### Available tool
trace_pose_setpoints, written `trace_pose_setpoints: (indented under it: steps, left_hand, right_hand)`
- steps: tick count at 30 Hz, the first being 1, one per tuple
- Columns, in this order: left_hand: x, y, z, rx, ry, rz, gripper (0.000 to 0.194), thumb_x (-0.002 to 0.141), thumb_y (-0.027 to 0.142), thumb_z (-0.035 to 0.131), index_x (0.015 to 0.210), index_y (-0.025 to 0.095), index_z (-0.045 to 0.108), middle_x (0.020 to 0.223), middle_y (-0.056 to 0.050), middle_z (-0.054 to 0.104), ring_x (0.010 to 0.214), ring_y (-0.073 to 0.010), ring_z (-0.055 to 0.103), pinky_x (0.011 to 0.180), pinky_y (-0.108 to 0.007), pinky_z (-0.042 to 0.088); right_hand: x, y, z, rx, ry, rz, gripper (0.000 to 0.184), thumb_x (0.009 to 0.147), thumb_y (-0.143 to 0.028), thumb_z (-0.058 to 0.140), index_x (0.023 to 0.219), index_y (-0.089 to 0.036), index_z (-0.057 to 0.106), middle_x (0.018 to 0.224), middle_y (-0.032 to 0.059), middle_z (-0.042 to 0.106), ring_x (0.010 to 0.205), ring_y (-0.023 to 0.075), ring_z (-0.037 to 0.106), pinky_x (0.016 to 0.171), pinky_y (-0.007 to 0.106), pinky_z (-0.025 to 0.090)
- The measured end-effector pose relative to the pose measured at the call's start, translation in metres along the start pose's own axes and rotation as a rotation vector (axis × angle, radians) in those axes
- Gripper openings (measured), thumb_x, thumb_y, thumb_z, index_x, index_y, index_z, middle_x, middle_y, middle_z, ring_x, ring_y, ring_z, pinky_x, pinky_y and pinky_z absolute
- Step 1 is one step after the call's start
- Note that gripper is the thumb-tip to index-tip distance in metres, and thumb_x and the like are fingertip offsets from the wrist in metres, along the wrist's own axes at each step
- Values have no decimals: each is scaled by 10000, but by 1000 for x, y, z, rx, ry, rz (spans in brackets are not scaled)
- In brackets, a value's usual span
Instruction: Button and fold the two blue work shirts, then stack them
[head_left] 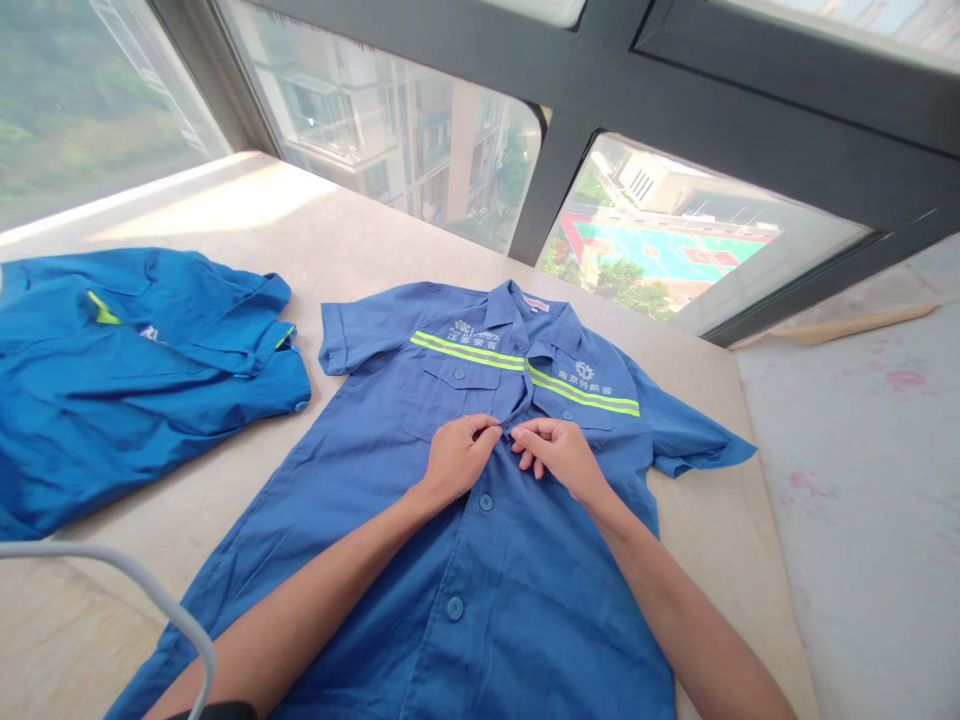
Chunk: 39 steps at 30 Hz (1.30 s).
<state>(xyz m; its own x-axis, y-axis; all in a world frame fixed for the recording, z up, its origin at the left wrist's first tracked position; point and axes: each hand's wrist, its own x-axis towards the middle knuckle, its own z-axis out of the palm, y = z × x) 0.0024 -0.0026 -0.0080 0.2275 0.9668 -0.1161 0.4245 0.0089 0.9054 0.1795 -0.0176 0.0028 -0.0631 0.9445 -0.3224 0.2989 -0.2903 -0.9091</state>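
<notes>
Ledge, pale and smooth (pixel 724 535), bears a flat, yellow-striped blue short-sleeved cloth shirt (pixel 532 560); a crumpled bright-blue garment (pixel 150 390) lies left. The bare left hand (pixel 460 458) pinches the shirt's front; whether the bare right hand's (pixel 559 450) curled fingers grip cloth, I cannot tell. Lower sit two round blue buttons (pixel 454 608).

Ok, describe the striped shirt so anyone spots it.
Below the windows, on the pale surface, a shirt lies spread under the left hand and right hand. Unlike the bunched garment beside it, this one has yellow-green stripes across its chest.

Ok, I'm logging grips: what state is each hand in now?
Left hand: closed, pinching the blue shirt.
Right hand: curled at the shirt's opening; grip unclear.
</notes>
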Motion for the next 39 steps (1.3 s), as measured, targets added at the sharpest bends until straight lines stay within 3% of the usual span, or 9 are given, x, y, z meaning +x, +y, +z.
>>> trace_pose_setpoints:
  steps: [7, 13, 17, 34, 39]
  left_hand:
    - [3, 5, -5, 30, -95, 36, 279, 870, 303, 501, 835, 210, 761, 844, -8, 764, 800, -174, 670, 723, -251, 454]
    - [8, 4, -4, -51, -21, 1, 246, 810, 401, 634, 813, 180, 740, 775, -24, 734, 694, -158, 630, 630, -241, 442]
    - [9, 0, -2, -87, -16, 33, 239, 840, 364, 593, 757, 177, 717, 748, -18, 719, 667, -142, 615, 626, -232, 443]
    - [4, 7, 5, -60, 102, -71, 237, 861, 372, 555, 758, 192, 671, 736, 10, 686, 670, -134, 576, 643, -236, 414]
    - [5, 10, 5, 113, 70, -81, 203, 888, 337, 530, 790, 209, 654, 759, 15, 697, 669, -137, 584, 645, -252, 379]
  right_hand:
    - [7, 5, 5, 68, 30, 38, 376, 733, -504, 734, 768, -130, 705, 657, 54, 698, 415, 94, 555, 358, 187, 398]
    - [5, -1, 5, 92, -2, 58, 407, 688, -537, 759, 730, -143, 666, 649, 45, 682, 424, 104, 569, 328, 180, 373]
    - [6, 2, 4, 97, -24, 58, 403, 696, -530, 758, 748, -143, 656, 635, 26, 663, 429, 98, 578, 336, 165, 387]
    - [5, -3, 4, 95, -47, -5, 404, 709, -538, 752, 766, -156, 633, 576, -5, 623, 448, 113, 582, 330, 172, 400]
    - [6, 2, 6, 74, -25, -14, 404, 713, -542, 746, 765, -156, 639, 583, -1, 623, 467, 121, 597, 335, 173, 408]
